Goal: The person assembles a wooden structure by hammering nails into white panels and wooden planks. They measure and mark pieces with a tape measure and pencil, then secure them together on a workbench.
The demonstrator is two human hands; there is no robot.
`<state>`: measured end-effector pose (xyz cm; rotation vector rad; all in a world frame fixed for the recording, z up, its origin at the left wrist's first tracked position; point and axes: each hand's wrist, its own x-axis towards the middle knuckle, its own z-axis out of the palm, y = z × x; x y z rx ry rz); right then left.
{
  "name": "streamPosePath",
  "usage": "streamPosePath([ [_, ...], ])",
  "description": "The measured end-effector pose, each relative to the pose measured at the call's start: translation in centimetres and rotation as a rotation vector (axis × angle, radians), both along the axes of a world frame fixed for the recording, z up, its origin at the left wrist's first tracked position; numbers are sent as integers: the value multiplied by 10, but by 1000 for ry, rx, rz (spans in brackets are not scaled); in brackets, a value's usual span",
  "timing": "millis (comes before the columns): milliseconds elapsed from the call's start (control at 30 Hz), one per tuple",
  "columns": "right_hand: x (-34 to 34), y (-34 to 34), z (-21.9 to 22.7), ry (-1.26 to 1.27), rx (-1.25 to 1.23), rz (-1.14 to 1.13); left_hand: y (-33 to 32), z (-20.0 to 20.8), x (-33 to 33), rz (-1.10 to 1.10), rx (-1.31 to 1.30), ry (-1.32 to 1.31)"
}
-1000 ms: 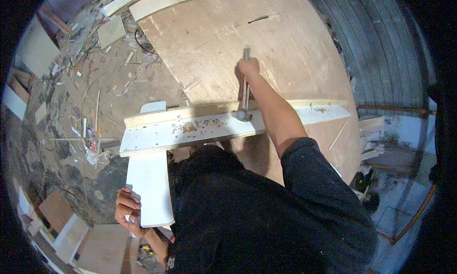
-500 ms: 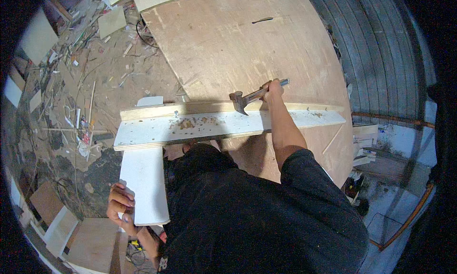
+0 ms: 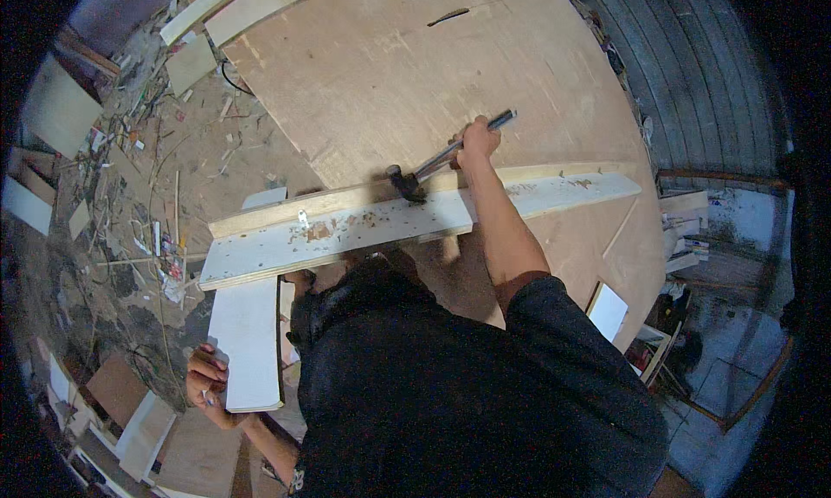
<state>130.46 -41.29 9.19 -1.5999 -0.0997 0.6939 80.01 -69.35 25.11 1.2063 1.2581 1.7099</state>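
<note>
Right grip (image 3: 478, 141) wrapped round hammer (image 3: 424, 171); left grip (image 3: 208, 377) curled at smooth white board (image 3: 247, 346), whether pinching I couldn't tell; scuffed plywood desk (image 3: 372, 82) lay open farther out.

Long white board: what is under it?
Beneath the long white board, near its left end, a shorter white board sticks out; farther right, the plywood sheet shows on both sides. Whatever is directly underneath is covered.

Blk tee (image 3: 467, 377), short slvs (image 3: 530, 306), wht mark (image 3: 298, 479)
</note>
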Motion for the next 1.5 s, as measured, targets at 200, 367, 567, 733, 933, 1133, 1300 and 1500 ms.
streamPosePath([
  [200,22,-12,12,22,45,131,-1,-7,-5,-43,-6,11],
  [367,20,-17,34,-198,-3,143,11,-6,-3,-94,57,-35],
  [567,59,-23,93,-1050,-224,520,25,2,8,-59,130,-70],
  [733,74,-41,134,-508,133,258,27,4,3,-132,72,-91],
  [933,14,-54,121,168,354,24,32,8,1,-143,52,-7],
  [1133,30,-86,140,198,519,-177,45,19,3,-135,25,-77],
  [1300,70,-207,225,147,926,-106,68,32,3,-199,77,-29],
  [1500,58,-379,278,-348,639,-55,109,37,-5,-456,161,-1],
])
